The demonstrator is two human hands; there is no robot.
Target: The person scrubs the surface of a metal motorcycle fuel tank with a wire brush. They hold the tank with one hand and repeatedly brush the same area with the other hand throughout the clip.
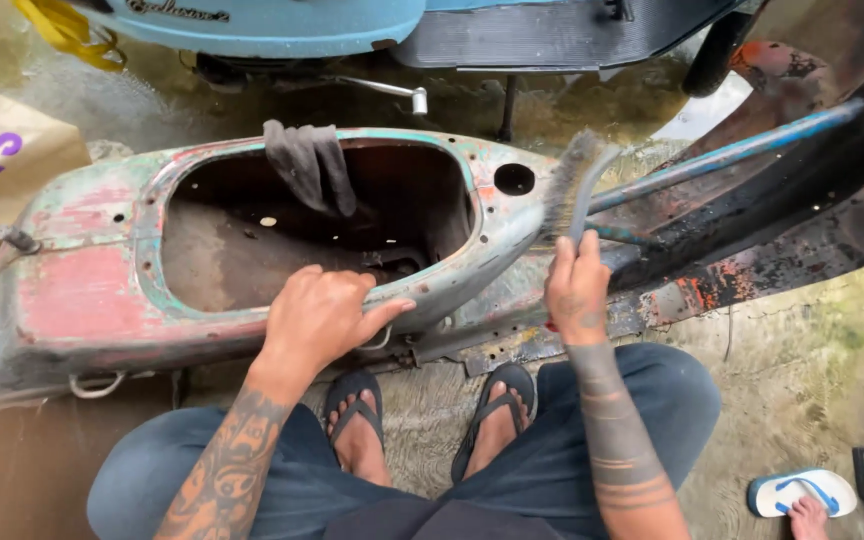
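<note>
Two bare hands work on an old scooter body shell of rusted metal with worn pink and turquoise paint (82, 290), which lies on its side on the wet concrete ground (802, 380) in front of the squatting person. The left hand (317, 315) rests palm down on the near rim of the shell's big oval opening; its fingers are together and curl over the edge, and the thumb points to the right along the rim. The tattooed left forearm comes up from the lower left, over the knee.

The right hand (577, 290) is raised upright, with the wrist almost straight above the banded forearm. Its fingers are clamped around the handle of a grey wire brush (572, 190), and the bristles touch the front end of the shell, just beside a small round hole (514, 179).

A dark grey rag (309, 165) hangs over the far rim of the opening. A light blue scooter (282, 25) stands behind. At the lower right, another person's foot in a white and blue sandal (802, 492) is seen.
</note>
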